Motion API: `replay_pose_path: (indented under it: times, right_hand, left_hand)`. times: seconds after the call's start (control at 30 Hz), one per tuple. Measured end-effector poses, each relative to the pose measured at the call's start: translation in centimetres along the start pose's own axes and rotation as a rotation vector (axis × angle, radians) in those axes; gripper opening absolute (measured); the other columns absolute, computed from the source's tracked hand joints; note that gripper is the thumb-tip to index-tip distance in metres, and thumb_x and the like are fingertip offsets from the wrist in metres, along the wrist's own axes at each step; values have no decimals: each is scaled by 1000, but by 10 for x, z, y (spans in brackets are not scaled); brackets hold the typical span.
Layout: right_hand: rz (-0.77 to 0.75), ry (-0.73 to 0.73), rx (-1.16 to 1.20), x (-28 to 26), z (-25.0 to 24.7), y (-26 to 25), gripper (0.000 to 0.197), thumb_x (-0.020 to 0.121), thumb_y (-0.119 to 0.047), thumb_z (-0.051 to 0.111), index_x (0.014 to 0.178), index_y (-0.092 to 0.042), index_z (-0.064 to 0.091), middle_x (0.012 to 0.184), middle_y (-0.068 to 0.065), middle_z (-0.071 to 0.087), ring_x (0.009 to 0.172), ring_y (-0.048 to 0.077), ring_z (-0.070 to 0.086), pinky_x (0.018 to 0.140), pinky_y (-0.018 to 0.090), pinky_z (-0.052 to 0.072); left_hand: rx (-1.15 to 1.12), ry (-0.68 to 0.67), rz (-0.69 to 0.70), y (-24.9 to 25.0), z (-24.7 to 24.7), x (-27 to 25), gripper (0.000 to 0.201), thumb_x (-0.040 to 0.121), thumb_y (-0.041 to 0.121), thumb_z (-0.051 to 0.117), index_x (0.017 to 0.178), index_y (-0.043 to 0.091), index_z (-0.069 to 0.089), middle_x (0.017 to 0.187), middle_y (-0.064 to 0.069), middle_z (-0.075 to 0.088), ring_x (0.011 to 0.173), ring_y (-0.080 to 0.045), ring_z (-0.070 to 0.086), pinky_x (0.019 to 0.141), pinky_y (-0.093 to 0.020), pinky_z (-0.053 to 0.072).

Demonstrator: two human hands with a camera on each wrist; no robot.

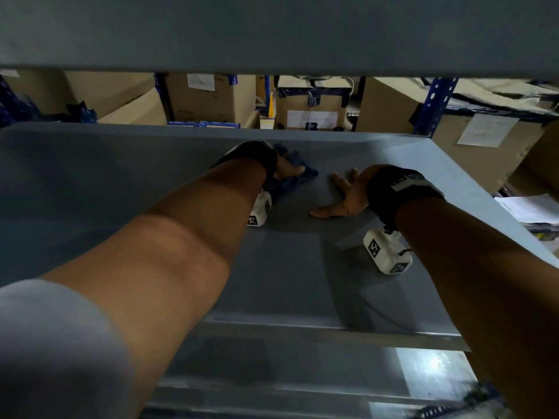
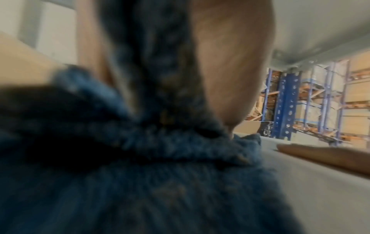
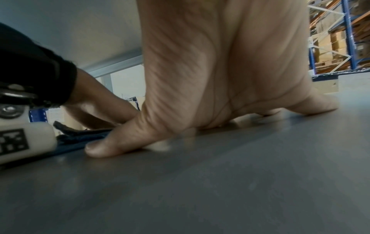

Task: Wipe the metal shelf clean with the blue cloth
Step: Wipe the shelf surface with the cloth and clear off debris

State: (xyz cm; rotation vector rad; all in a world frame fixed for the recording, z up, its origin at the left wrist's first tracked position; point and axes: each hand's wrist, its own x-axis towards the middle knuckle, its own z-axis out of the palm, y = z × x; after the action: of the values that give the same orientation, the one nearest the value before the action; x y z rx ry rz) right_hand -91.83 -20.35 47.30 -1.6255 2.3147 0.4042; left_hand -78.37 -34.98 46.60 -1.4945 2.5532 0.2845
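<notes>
The grey metal shelf (image 1: 287,267) stretches out in front of me, under another shelf board. My left hand (image 1: 287,170) is far back on it, pressing down on the crumpled blue cloth (image 1: 290,186). In the left wrist view the cloth (image 2: 160,174) bunches up between thumb and fingers (image 2: 230,79). My right hand (image 1: 348,195) lies flat on the bare shelf just right of the cloth, fingers spread and holding nothing. The right wrist view shows that palm (image 3: 220,79) planted on the shelf (image 3: 200,190), with the left hand (image 3: 100,102) and cloth (image 3: 84,137) to its left.
The upper shelf board (image 1: 272,31) hangs low over both arms. Cardboard boxes (image 1: 311,107) and blue rack uprights (image 1: 435,104) stand behind the shelf's back edge. Papers (image 1: 532,207) lie past the right edge. A lower shelf (image 1: 302,370) shows beneath the front lip.
</notes>
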Motion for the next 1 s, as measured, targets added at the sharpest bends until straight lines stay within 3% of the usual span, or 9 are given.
replay_pose_path:
  times: [0.2,0.37,0.47,0.6,0.73,0.83,0.87,0.93,1.0]
  right_hand:
    - [-58,-12,49,-3,-2,0,99,91,-68,50,159,-20,-2,166,12,5,151,35,12,120,43,15]
    - [5,8,113,3,4,-2,120,77,-80,56,159,-17,-5,165,20,2,150,42,9,121,51,12]
    - [29,0,35,-1,1,-4,116,80,-82,49,159,-19,-9,166,15,-2,152,37,9,120,47,13]
    - [35,10,-14,-15,-1,-8,115,79,-85,46,160,-19,-2,165,16,5,150,38,16,119,47,17]
    - [17,18,99,-39,7,-16,115,79,-80,53,159,-11,8,162,20,17,148,40,22,120,47,19]
    - [44,-1,12,-60,12,-20,113,80,-86,42,160,-17,1,163,17,15,148,37,23,119,47,22]
    - [44,-5,-22,-67,13,-21,115,78,-89,41,160,-18,1,163,17,15,148,37,24,119,49,23]
    - [26,-6,-17,-79,18,-23,118,75,-90,44,160,-18,5,163,18,18,146,38,26,118,50,25]
    - [-3,-30,36,-88,22,-25,114,78,-84,51,159,-16,9,162,19,19,146,40,25,118,51,23]
  left_hand:
    - [272,-119,279,22,14,-2,89,90,80,32,159,37,-6,168,-5,-11,154,-37,-6,122,-60,-1]
    - [-60,-44,-46,-22,-3,-2,81,95,68,45,156,18,28,163,-13,26,148,-32,28,119,-45,22]
    - [7,-92,-74,-38,-1,-24,110,77,91,41,161,25,12,168,-10,8,153,-35,14,120,-52,15]
    - [101,-124,1,-40,8,-69,101,87,82,36,162,26,-4,169,-8,-9,155,-33,-2,122,-51,4]
    - [32,-27,-16,-46,19,-108,100,85,77,51,161,23,15,166,-15,14,154,-37,6,122,-51,7]
    - [-31,-152,-27,-53,17,-135,87,69,84,56,135,30,43,117,9,46,128,-12,-1,115,-34,18]
    - [-44,-207,-26,-54,14,-145,89,67,85,53,131,25,47,116,4,47,116,-32,43,111,-29,20]
    - [-26,-235,-49,-57,16,-163,99,82,83,49,156,22,27,161,-4,24,150,-26,21,117,-38,14]
    - [-44,-234,-69,-61,21,-176,105,80,88,44,161,34,6,169,4,-5,155,-30,-2,121,-49,5]
